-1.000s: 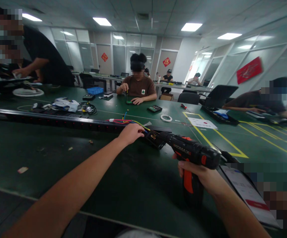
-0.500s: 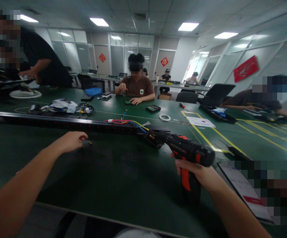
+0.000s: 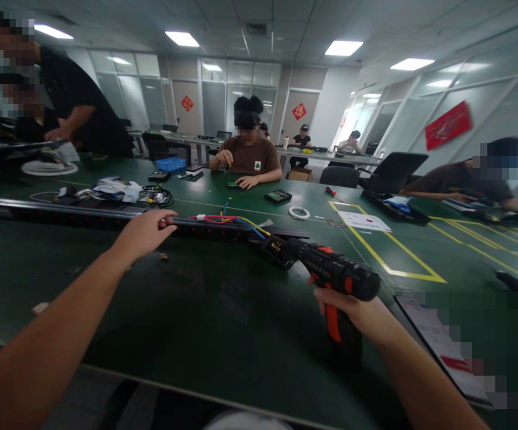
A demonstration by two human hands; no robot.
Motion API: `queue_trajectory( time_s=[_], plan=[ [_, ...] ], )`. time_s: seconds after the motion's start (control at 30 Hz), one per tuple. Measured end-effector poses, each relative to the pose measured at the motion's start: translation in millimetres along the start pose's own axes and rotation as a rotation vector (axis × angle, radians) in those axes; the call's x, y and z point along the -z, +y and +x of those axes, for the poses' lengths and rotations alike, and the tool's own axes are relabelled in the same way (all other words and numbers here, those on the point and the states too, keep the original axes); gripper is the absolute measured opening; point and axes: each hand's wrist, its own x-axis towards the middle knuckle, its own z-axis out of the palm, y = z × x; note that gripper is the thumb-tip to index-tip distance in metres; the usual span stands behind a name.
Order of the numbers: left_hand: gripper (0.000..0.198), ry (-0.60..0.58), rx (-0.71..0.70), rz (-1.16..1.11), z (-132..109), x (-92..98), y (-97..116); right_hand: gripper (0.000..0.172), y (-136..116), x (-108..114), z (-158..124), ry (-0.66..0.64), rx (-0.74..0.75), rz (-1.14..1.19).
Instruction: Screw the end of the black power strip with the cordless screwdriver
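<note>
My right hand (image 3: 352, 307) is wrapped round the orange-and-black grip of a cordless drill (image 3: 335, 269). The drill's front end points left, at a small black box (image 3: 279, 249) at the end of a long black rail (image 3: 120, 222). Red, blue and yellow wires (image 3: 241, 221) come out beside that box. My left hand (image 3: 145, 233) is at the rail's near edge, fingers curled together; whatever is between them is hidden. Just below it, a few small brass-coloured screws (image 3: 164, 257) lie on the green table (image 3: 187, 334).
Behind the rail lie a cable bundle (image 3: 158, 196), plastic bags (image 3: 118, 190), a blue basket (image 3: 170, 164) and a white ring (image 3: 299, 212). A tablet-like panel (image 3: 438, 346) is by my right forearm. Co-workers sit across and at the right; another leans in at left.
My left hand has moved forward and right, from beside the small screws to the rail. The drill has barely shifted. At right, a co-worker's hand and a dark tool have moved away rightward.
</note>
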Motion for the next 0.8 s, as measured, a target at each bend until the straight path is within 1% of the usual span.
queue_trajectory(
  time_s=[0.03,0.1,0.2,0.27,0.33,0.4,0.43,0.47,0.53,0.6,0.63,0.8],
  plan=[
    [0.040,0.033,-0.106,0.004,4,-0.7,19,0.039,1,1,1,0.005,0.001,-0.028],
    [0.039,0.050,-0.326,0.010,10,-9.0,61,0.039,3,2,1,0.004,0.015,-0.084],
    [0.041,0.000,-0.616,0.003,18,-36.3,120,0.038,3,5,2,-0.003,0.036,-0.163],
    [0.052,-0.035,-0.721,0.008,26,-59.9,149,0.038,4,7,2,-0.004,0.037,-0.203],
    [0.067,-0.056,-0.736,0.030,35,-83.9,168,0.037,5,10,2,-0.018,0.046,-0.216],
    [0.077,-0.088,-0.737,0.034,46,-105.6,177,0.037,7,13,2,-0.034,0.059,-0.210],
    [0.078,-0.109,-0.738,0.028,51,-115.0,179,0.037,8,15,2,-0.039,0.063,-0.207],
    [0.077,-0.132,-0.741,0.014,55,-123.2,180,0.038,8,16,2,-0.041,0.066,-0.207],
    [0.068,-0.147,-0.742,-0.046,61,-136.0,179,0.038,9,19,1,-0.046,0.065,-0.217],
    [0.059,-0.132,-0.727,-0.109,63,-144.3,178,0.039,8,21,1,-0.053,0.061,-0.231],
    [0.060,-0.132,-0.714,-0.127,62,-147.1,178,0.039,8,22,1,-0.055,0.060,-0.238],
    [0.072,-0.104,-0.653,-0.139,56,-154.0,182,0.036,5,20,1,-0.058,0.086,-0.277]
  ],
)
